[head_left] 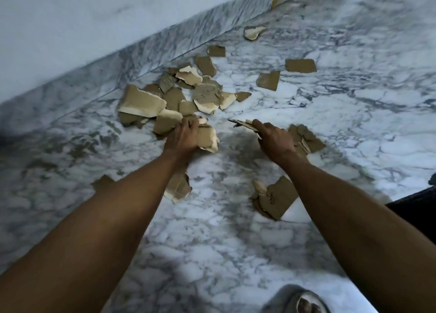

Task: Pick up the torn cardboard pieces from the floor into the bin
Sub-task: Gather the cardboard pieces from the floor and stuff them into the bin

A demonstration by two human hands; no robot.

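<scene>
Several torn brown cardboard pieces lie scattered on the marble floor (330, 114), most of them in a heap (169, 95) near the wall. My left hand (184, 138) is closed on a bundle of cardboard pieces (208, 139) at the heap's near edge. To the right, my right hand (274, 139) grips a thin stack of cardboard pieces (243, 125) seen edge-on. More pieces lie by my right hand (309, 138), under my left forearm (178, 190) and beside my right forearm (276, 198). No bin is clearly in view.
A white wall with a marble skirting (146, 53) runs diagonally along the upper left. Loose pieces lie farther out (300, 66) (253, 32). A dark object (415, 206) sits at the right edge. A grey rounded thing (295, 298) shows at the bottom edge.
</scene>
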